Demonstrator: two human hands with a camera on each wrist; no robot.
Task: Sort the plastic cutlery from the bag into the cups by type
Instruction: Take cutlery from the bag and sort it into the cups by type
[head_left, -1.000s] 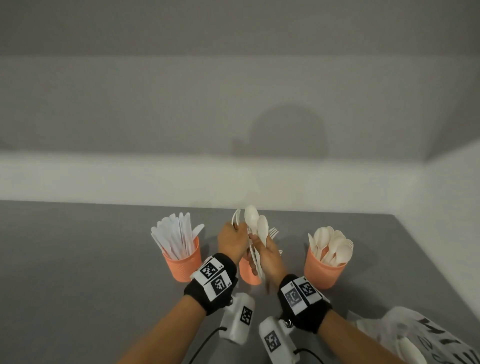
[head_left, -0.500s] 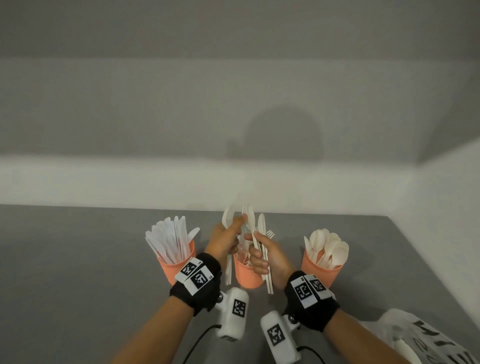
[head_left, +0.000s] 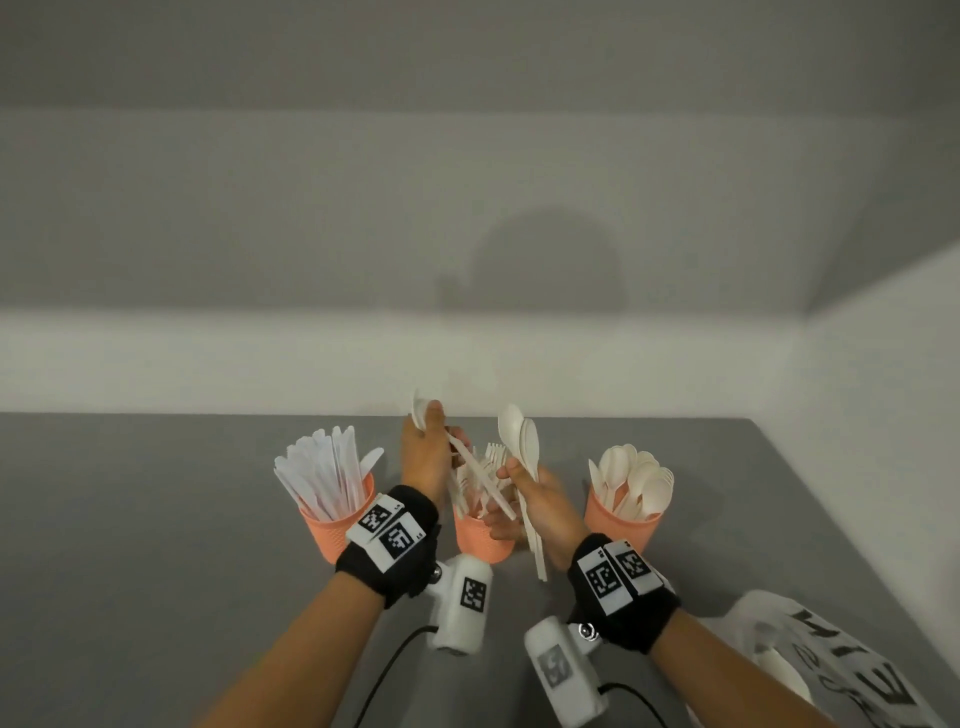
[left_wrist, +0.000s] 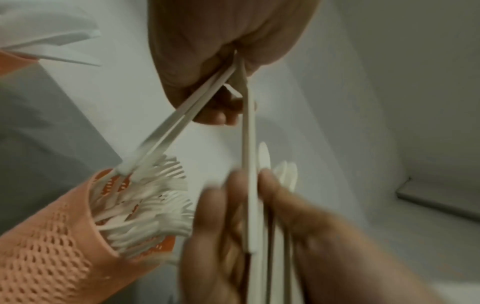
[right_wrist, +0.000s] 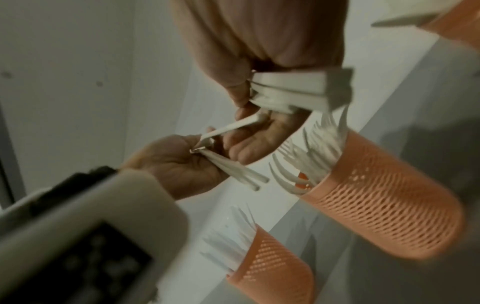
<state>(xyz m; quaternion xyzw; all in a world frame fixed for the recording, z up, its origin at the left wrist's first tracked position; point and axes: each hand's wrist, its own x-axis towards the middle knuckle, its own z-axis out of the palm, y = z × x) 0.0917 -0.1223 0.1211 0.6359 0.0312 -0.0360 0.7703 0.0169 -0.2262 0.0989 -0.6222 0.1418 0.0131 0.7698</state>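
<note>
Three orange mesh cups stand in a row on the grey table: knives in the left cup, forks in the middle cup, spoons in the right cup. My left hand grips a few white pieces of cutlery above the fork cup; a spoon bowl shows over its fingers and the handles slant down to the right. My right hand grips a bundle of spoons, bowls up. In the left wrist view one handle runs from my left hand down between the right hand's fingers.
The white printed plastic bag lies at the front right, with a white piece showing in it. A pale wall closes the table at the back and on the right. Cables trail from both wrist cameras toward me.
My hands have drawn apart. The left hand has moved left with its pieces tilted over the fork cup; the right hand keeps the spoon bundle and has shifted slightly right.
</note>
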